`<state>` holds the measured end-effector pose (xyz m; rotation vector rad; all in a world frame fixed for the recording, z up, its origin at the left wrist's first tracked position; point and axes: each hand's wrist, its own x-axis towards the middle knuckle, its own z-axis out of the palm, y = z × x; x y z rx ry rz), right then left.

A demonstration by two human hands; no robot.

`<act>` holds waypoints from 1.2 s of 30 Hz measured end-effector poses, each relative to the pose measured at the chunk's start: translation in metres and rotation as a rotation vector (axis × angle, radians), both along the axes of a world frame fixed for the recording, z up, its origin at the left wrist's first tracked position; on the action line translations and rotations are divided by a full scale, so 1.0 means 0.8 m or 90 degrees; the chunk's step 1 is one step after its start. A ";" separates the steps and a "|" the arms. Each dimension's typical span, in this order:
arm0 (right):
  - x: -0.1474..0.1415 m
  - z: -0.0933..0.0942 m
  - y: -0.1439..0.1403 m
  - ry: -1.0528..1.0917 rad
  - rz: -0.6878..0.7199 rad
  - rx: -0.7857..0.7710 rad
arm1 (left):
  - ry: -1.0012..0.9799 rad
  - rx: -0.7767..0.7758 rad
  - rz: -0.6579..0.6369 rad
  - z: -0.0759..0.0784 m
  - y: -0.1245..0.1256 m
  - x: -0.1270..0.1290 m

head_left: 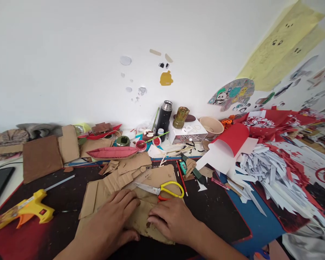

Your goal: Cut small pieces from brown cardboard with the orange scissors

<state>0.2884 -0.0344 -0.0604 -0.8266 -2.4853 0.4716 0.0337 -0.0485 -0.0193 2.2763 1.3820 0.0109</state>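
Dark matting [216, 216] stretched out before a white wall [70, 72]. On it, brown cardboard [139, 218] lay under both hands: the left hand [111, 216] rested with thumb and fingers spread; the right hand [174, 220] curled, whether pinching the edge I couldn't tell. Scissors [155, 190] lay just beyond, a yellow glue gun [39, 204] well left.

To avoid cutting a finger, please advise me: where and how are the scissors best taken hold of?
Probably grip the scissors by the yellow handle loop, coming from the right: the blades point left, and the right hand partly covers the orange-red loop.
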 end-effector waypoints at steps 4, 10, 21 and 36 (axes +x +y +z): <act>-0.004 0.009 0.018 0.011 -0.009 -0.007 | 0.024 0.034 -0.009 -0.006 0.001 0.003; -0.017 0.024 0.056 0.115 -0.044 -0.098 | -0.101 0.150 0.003 -0.028 0.013 -0.028; -0.073 0.035 0.117 0.375 -0.199 -0.226 | -0.013 0.283 0.255 0.013 0.145 -0.145; -0.043 -0.007 0.123 0.326 -0.230 -0.244 | 0.085 0.164 0.199 -0.014 0.201 -0.157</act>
